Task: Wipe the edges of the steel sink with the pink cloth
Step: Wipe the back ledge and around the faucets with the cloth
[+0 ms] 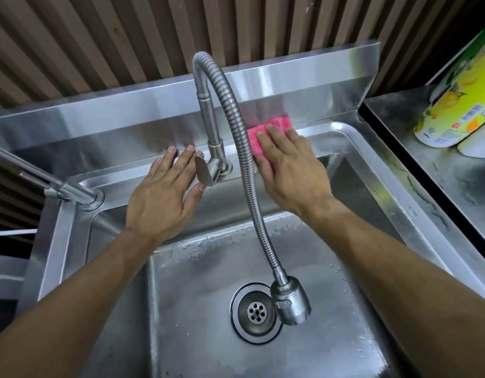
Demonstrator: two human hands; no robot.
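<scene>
We press our right hand (287, 170) flat on the pink cloth (266, 135) at the steel sink's (372, 156) rear edge; our left hand (162, 197), fingers spread, rests empty there.

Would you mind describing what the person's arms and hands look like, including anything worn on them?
Both forearms are bare to the frame edge: no sleeves, gloves, watch, rings or bracelets show. The left hand and right hand have short, unpainted fingernails. No markings or tattoos are visible on either arm.

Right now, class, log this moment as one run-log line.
right hand: flat on pink cloth, steel sink back edge | left hand: flat beside faucet base
</scene>
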